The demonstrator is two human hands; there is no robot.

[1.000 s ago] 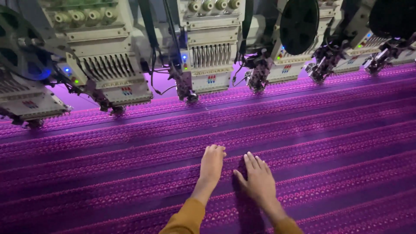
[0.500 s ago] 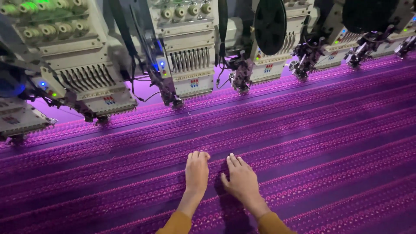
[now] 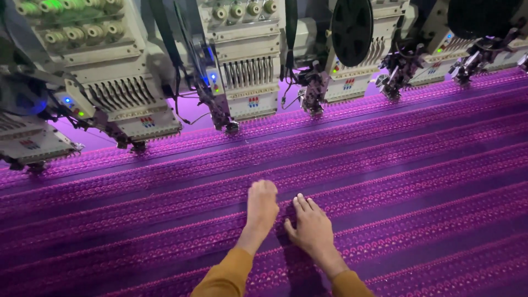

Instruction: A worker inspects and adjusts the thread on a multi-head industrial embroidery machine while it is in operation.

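A long purple cloth lies stretched under a row of sewing machines. The left hand and right hand rest flat on it, fingers together, holding nothing. It is best to press softly and stay well away from the needles.

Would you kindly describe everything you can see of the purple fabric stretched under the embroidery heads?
The purple fabric lies flat and taut across the whole machine bed, running from the lower left to the upper right. Raised bands of pink-purple embroidery alternate with plain darker stripes, and it shines slightly under violet light. The needle ends of the embroidery heads stand over its far edge. The left hand and the right hand rest palm down on it, side by side.
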